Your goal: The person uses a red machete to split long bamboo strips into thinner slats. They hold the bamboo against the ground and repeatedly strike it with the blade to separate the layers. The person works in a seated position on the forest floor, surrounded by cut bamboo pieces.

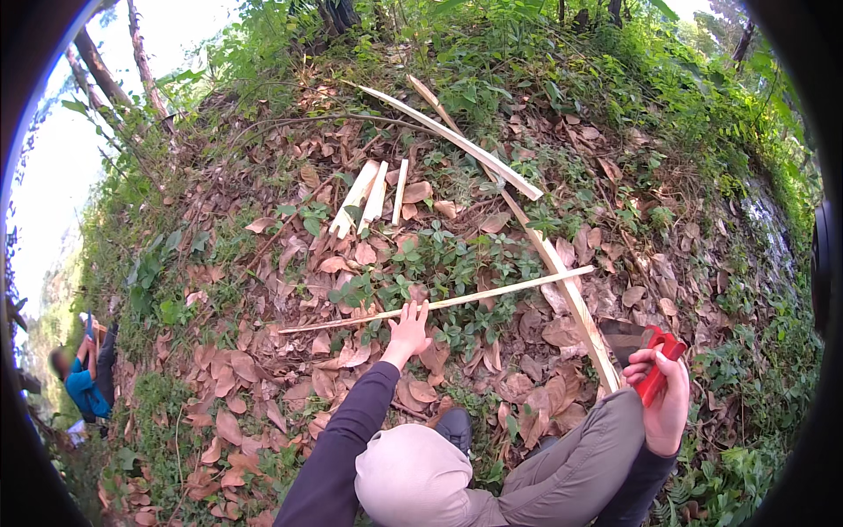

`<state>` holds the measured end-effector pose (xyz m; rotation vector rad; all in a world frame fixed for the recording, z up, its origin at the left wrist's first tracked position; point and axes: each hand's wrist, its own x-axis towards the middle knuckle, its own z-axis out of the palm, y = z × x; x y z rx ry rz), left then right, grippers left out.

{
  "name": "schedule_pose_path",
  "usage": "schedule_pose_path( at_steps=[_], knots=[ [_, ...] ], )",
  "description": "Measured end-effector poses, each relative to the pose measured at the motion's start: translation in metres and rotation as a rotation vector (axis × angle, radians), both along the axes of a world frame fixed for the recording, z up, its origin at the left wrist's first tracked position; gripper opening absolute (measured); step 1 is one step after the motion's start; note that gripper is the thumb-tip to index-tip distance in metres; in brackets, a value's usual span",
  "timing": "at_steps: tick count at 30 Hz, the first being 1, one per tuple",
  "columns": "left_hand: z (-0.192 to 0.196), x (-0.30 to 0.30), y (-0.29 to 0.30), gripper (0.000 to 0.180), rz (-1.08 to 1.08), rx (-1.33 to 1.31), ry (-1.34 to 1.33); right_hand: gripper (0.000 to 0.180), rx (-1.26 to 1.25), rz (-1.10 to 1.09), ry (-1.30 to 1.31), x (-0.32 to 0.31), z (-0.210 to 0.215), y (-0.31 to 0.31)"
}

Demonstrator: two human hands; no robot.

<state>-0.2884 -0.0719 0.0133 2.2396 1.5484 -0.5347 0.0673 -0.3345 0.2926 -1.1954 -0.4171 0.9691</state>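
Observation:
My left hand [407,335] reaches forward with its fingers stretched out and apart. Its fingertips are at a thin pale wooden stick [492,292]; I cannot tell how firmly they touch it. The stick's right end crosses over a long split wooden strip [575,303], whose near end reaches my right knee. Closed around the red handle [654,373] of a saw is my right hand [667,400], beside that knee. The saw's dark flat blade [622,335] points left toward the long strip and is partly hidden behind it.
Another long pale strip [465,145] lies farther off, crossing the first. Several short split wood pieces [358,198] rest on dry leaves at centre-left. Green undergrowth [527,66] and tree trunks [105,75] stand beyond. At far left, a person in a blue shirt [83,386] is sitting.

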Motion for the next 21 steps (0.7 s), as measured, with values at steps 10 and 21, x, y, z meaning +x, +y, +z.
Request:
schedule_pose_path(
  at_steps=[10, 21],
  knots=[
    [0.0026, 0.0016, -0.0009, 0.104, 0.017, -0.015, -0.014, 0.021, -0.002, -0.014, 0.003, -0.0014, -0.0026, -0.0027],
    [0.0006, 0.0006, -0.0068, 0.109, 0.013, 0.026, -0.002, 0.023, -0.011, 0.009, -0.011, -0.0006, -0.0008, -0.0018]
  ],
)
